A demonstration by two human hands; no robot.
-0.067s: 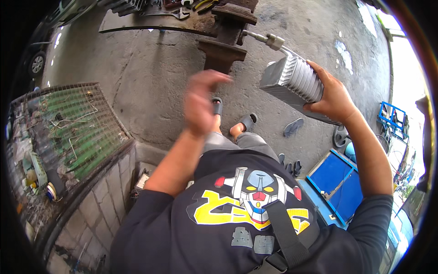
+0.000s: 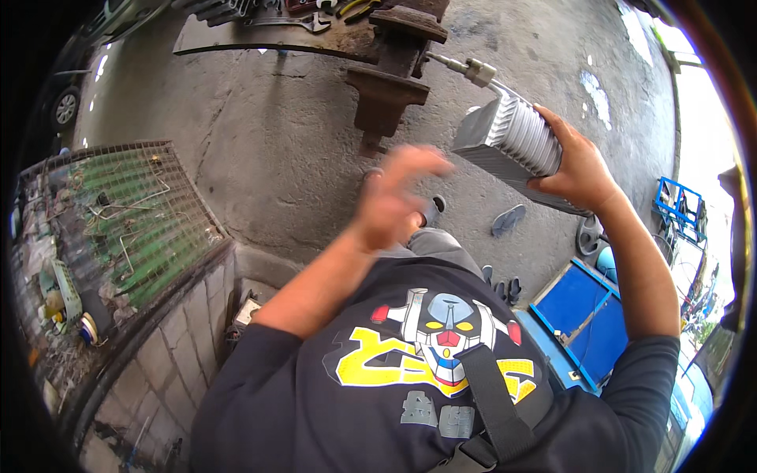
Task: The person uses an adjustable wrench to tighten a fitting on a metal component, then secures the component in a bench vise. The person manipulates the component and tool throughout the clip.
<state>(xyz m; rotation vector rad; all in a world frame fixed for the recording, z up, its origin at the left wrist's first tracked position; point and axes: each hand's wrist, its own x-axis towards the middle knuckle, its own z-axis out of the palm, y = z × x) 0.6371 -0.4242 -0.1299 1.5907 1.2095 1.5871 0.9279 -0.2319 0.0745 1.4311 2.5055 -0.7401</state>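
Observation:
My right hand (image 2: 582, 164) grips a silver finned evaporator core (image 2: 505, 146) by its right side, thumb below and fingers over the top. From its upper end a thin metal pipe with a fitting (image 2: 479, 72) runs up and left toward a rusty bench vise (image 2: 386, 87). Whether the pipe's tip touches the vise I cannot tell. My left hand (image 2: 394, 193) is in the air below the vise and left of the core, blurred by motion. Its fingers reach out to the right, and nothing shows in them.
Wrenches (image 2: 296, 22) and yellow-handled pliers (image 2: 356, 8) lie on the bench (image 2: 213, 35) at the top. A metal grate (image 2: 146, 213) over a block wall stands at left. A loose sandal (image 2: 508, 221) lies on the concrete floor; a blue panel (image 2: 579, 315) is at lower right.
My left hand has swung right, nearer the evaporator core. The core and my right hand have shifted very slightly right, along with the vise in the picture.

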